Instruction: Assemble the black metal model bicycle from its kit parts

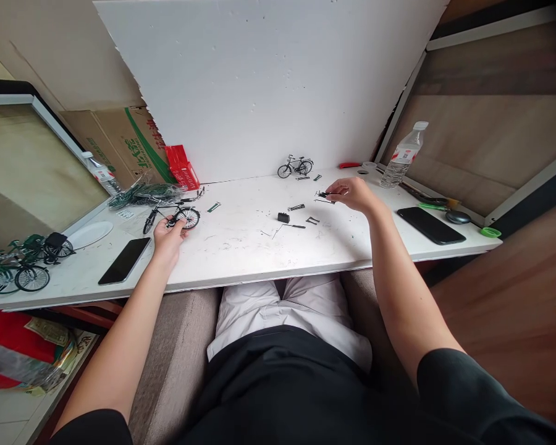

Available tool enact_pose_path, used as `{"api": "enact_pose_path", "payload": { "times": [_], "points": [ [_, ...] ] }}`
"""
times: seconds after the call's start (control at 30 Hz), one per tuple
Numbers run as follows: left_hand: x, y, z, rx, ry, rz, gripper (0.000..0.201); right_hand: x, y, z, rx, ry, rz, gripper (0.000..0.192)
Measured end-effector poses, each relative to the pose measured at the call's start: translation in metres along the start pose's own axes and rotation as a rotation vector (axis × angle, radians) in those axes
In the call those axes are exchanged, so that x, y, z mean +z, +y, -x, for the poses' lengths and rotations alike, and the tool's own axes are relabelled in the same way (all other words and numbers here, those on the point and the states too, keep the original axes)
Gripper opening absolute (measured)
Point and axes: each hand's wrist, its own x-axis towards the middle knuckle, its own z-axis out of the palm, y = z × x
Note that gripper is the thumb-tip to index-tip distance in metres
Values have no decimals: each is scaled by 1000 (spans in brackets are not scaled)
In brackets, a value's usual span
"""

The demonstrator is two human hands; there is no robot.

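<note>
i have the left hand (pixel 167 240) over the left part of the worktop (pixel 241 259), about midway between its front and back edges, and its grip is closed on a small black model bicycle (pixel 188 217). the bicycle is held upright, one wheel toward the left edge and the other beside the fingers; i can't tell whether the wheels touch the surface. my right hand (pixel 351 193) is right of the worktop's middle, nearer the back edge, its grip narrow, thumb and fingers pinching a small dark part (pixel 323 194) too tiny for me to make out. a thin dark strip (pixel 324 201) shows just below it, and i can't tell whether that is held or loose.

between the two hands i see a green bracket (pixel 214 207), a dark rack piece (pixel 296 207), a little black box (pixel 283 217) near the middle, and a dark-handled tool (pixel 298 226) just beside it toward the front edge. a second model bicycle (pixel 295 165) stands close to the back edge.

toward the front-left corner, more model bicycles (pixel 32 276) stand crowded together, with a phone (pixel 124 261) near the front edge to their right and a white plate (pixel 90 235) behind it. near the right edge, another phone (pixel 430 225) lies flat, and a clear bottle (pixel 404 154) stands upright toward the back-right corner.
</note>
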Motion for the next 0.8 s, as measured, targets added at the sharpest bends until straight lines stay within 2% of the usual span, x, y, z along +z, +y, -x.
{"api": "enact_pose_path", "payload": {
  "times": [0.13, 0.27, 0.8],
  "points": [
    [-1, -2, -2, 1, -2, 0, 50, 1, 1, -1, 55, -87, -10, 38],
    [0, -6, -1, 6, -30, -11, 52, 2, 2, -1, 98, -159, 9, 30],
    [4, -4, 8, -31, -103, -11, 54, 4, -1, 1, 155, -262, 85, 31]
  ]
}}
